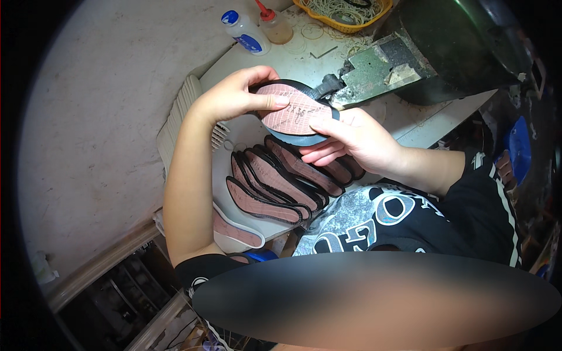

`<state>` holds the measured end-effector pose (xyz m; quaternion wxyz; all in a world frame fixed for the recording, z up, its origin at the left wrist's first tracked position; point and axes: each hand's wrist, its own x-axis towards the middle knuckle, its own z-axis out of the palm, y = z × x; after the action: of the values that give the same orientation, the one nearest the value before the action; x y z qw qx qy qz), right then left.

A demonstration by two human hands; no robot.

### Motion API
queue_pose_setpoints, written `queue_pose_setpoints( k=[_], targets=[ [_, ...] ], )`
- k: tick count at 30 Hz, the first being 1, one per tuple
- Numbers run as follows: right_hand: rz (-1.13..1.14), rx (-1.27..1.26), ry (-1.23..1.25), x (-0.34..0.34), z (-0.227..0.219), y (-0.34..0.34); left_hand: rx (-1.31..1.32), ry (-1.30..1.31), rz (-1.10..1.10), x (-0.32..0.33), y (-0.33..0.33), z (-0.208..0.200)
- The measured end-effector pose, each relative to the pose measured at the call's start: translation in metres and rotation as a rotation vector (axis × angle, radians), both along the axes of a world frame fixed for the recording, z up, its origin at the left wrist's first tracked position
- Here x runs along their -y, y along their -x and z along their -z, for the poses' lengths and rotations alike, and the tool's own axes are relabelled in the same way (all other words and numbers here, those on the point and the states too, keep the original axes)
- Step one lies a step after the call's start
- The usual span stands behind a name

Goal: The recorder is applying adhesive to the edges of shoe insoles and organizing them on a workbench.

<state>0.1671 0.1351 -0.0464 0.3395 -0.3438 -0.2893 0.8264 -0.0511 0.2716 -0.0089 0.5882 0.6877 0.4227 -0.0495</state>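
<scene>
Between my two hands is a pink insole with a black rim, its ruled and marked face turned up. Light blue material shows along its lower edge. My left hand grips the left end, thumb lying on the pink face and fingers hidden behind. At the right end, my right hand pinches the rim, thumb on top and fingers partly showing underneath. Several more black-rimmed pink insoles lean together on the table just below my hands.
A green machine plate and dark machine body stand right behind my hands. White bottle, red-tipped bottle, hex key and yellow basket of string lie farther back. Stacked pale soles line the wall; a white-rimmed insole lies nearer.
</scene>
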Motion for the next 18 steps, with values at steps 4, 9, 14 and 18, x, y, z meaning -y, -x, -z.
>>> queue_pose_setpoints(
  k=[4,9,14,18],
  targets=[
    [0.008,-0.052,0.01,0.002,-0.007,0.005,0.037,0.011,-0.143,0.021,0.007,-0.012],
    [0.026,-0.084,0.046,0.002,-0.015,0.004,0.007,-0.169,-0.278,0.048,0.012,-0.016],
    [0.017,-0.11,0.06,0.014,-0.025,-0.004,0.022,-0.188,-0.474,0.092,0.003,-0.023],
    [-0.006,-0.082,0.043,0.028,-0.035,-0.02,-0.001,-0.191,-0.608,0.136,-0.023,-0.042]
  ],
)
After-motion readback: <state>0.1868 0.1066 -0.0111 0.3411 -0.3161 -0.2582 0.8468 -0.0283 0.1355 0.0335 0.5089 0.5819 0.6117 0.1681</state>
